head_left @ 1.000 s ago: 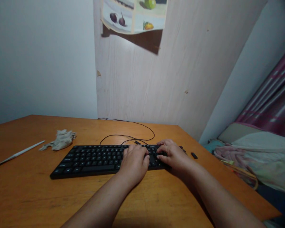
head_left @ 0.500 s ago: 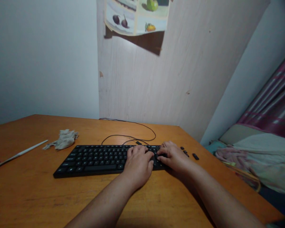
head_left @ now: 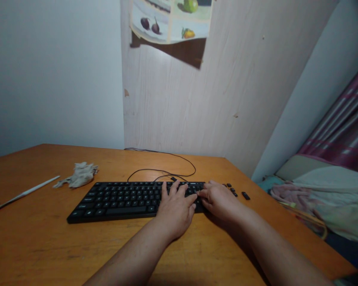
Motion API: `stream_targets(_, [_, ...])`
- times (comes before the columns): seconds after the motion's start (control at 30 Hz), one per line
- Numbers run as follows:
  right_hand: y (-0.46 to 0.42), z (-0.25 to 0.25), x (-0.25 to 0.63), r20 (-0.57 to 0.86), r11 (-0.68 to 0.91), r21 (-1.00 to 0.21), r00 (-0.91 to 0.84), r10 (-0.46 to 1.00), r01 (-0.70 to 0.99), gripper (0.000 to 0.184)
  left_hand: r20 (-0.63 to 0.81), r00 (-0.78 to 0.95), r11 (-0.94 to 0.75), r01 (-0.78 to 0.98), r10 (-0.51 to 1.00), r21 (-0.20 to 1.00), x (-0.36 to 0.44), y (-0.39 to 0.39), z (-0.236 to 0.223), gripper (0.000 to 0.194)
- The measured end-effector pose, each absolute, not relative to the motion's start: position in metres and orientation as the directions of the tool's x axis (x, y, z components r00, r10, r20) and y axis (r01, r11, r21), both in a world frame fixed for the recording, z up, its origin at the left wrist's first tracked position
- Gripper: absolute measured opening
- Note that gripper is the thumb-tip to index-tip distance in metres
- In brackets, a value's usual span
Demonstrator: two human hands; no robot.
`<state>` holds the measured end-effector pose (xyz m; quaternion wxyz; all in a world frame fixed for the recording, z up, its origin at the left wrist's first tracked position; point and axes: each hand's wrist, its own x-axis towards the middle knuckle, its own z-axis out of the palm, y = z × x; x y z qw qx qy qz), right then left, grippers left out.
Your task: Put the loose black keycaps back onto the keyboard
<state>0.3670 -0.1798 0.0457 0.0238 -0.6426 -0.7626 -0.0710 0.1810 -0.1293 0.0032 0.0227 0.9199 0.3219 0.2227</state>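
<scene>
A black keyboard [head_left: 116,200] lies on the wooden desk. Over its right half rests my left hand [head_left: 176,208], palm down with the fingers spread across the keys. My right hand [head_left: 219,200] is at the keyboard's right end, its fingers bent and pressed together near the tips of my left thumb and forefinger. Whatever the right fingertips pinch, if anything, is too small or hidden to make out. Just right of that hand lie several small loose black keycaps [head_left: 233,190], with a larger black keycap [head_left: 246,196] farther right.
A thin black cable [head_left: 167,171] loops behind the keyboard. To the left are a crumpled grey-white rag [head_left: 82,174] and a slim white-tipped brush [head_left: 32,190]. The desk [head_left: 107,250] meets a wall at the back. Bedding [head_left: 331,210] is beyond its right edge.
My left hand's fingers have spread out and reached a little farther over the keys. My right hand has shifted slightly, its fingers drawn closer together. The keyboard stays in place.
</scene>
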Motion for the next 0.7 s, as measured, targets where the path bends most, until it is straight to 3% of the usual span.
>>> stream_targets(0.3, [-0.187,0.044,0.359,0.114,0.136,0.211,-0.162,0.98,0.968,0.032,0.363,0.708,-0.793,0.577,0.605,0.196,0.18,-0.131,0.007,0.039])
stream_targets(0.7, [-0.189,0.041,0.347,0.107,0.124,0.257,-0.156,0.982,0.958,0.033,0.337,0.727,-0.801,0.551,0.598,0.234,0.179,-0.13,0.01,0.039])
